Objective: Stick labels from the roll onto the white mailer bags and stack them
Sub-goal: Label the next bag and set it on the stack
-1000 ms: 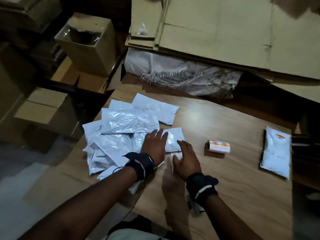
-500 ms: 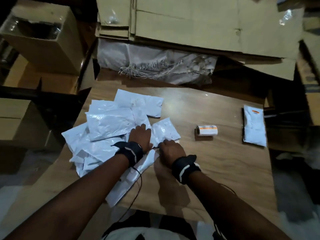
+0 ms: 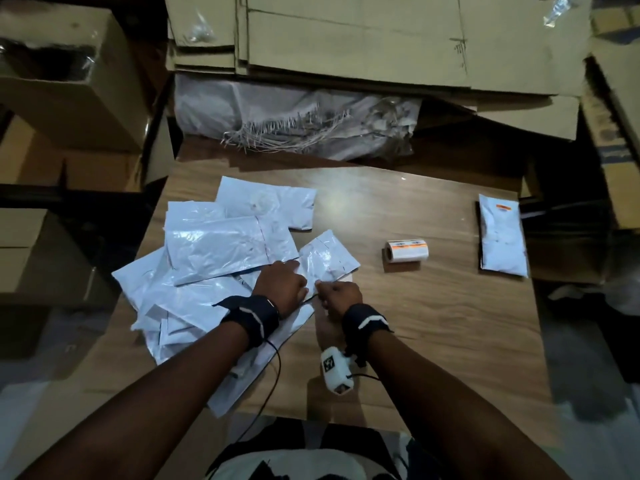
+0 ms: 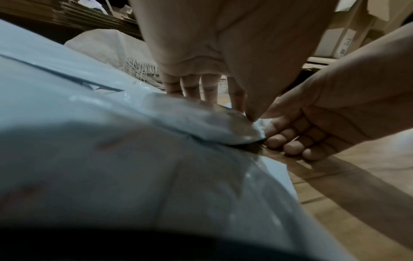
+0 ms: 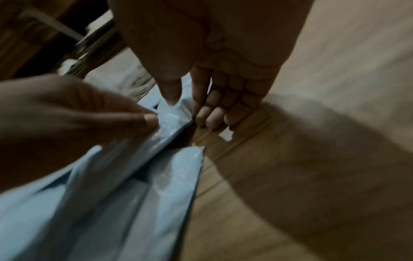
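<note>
Wooden desk [image 3: 433, 323] fills frame centre. Loose pile of white mailer bags [image 3: 207, 265] at centre left, overlapping. Left hand [image 3: 280, 287] rests on pile's right edge; right hand [image 3: 337, 294] just beside it, fingers curled at corner of one bag; grip itself hidden. Label roll [image 3: 408, 250] lies on its side right of centre. Labelled bag [image 3: 501, 235] at right edge, well apart. Flattened cardboard [image 3: 381, 39] across top.

Dim overhead light leaves a small glare on the far tabletop [image 3: 332, 202] and forearm shadows near it, corners fall dark, edges bend, and both wrist views are soft and smeared.
</note>
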{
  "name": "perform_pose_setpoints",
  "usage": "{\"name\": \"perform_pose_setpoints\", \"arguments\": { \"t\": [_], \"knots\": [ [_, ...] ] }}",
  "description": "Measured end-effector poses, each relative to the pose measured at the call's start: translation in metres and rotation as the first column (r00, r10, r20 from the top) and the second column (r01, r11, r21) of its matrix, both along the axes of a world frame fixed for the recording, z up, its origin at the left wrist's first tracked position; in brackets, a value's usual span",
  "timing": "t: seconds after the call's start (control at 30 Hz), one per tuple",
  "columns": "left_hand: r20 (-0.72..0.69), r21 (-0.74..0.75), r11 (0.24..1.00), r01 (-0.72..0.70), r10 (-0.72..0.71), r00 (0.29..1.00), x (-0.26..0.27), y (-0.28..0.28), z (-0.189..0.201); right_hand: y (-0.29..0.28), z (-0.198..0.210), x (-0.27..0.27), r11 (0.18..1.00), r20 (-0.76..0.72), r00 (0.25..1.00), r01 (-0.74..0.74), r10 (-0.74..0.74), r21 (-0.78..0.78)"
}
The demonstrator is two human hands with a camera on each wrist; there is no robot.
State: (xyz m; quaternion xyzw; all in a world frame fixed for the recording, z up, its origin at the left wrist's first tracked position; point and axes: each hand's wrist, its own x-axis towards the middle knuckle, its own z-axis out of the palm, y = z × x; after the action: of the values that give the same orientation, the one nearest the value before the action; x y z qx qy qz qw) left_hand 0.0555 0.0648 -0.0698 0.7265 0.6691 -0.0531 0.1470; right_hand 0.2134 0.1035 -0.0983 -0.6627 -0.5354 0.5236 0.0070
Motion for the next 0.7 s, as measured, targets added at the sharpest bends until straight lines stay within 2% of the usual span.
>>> {"name": "perform_pose_setpoints", "arguments": {
  "t": [0.07,0.17,0.27,0.4,0.5,0.6,0.7],
  "knots": [
    [0.021,0.015,1.000,0.002,-0.002,1.000,0.001,-0.002,0.004,0.001,-0.009,0.003,0.989,-0.065,0.990,0.119,-0.125,-0.083],
    [0.152,0.082,0.997,-0.015,0.002,0.988,0.005,-0.004,0.004,0.002,0.004,0.002,0.975,-0.153,0.966,0.190,-0.207,-0.118],
    [0.307,0.115,0.989,-0.092,0.052,0.950,0.010,-0.004,0.007,0.005,0.025,0.006,0.968,-0.234,0.940,0.233,-0.248,-0.092],
    [0.384,0.168,0.966,-0.197,0.120,0.916,0.019,-0.003,0.019,0.008,0.045,0.029,0.960,-0.327,0.906,0.280,-0.270,-0.016],
    [0.455,0.180,0.963,-0.201,0.099,0.885,0.033,-0.008,0.021,0.006,0.047,0.060,0.967,-0.321,0.920,0.252,-0.226,0.043],
    [0.503,0.063,0.987,-0.149,0.098,0.859,0.056,-0.022,0.008,-0.004,0.041,0.094,0.974,-0.230,0.958,0.198,-0.169,0.113],
    [0.448,-0.059,0.997,-0.044,0.066,0.892,0.080,-0.034,-0.005,-0.021,0.028,0.125,0.979,-0.103,0.984,0.161,-0.149,0.123]
  ]
}}
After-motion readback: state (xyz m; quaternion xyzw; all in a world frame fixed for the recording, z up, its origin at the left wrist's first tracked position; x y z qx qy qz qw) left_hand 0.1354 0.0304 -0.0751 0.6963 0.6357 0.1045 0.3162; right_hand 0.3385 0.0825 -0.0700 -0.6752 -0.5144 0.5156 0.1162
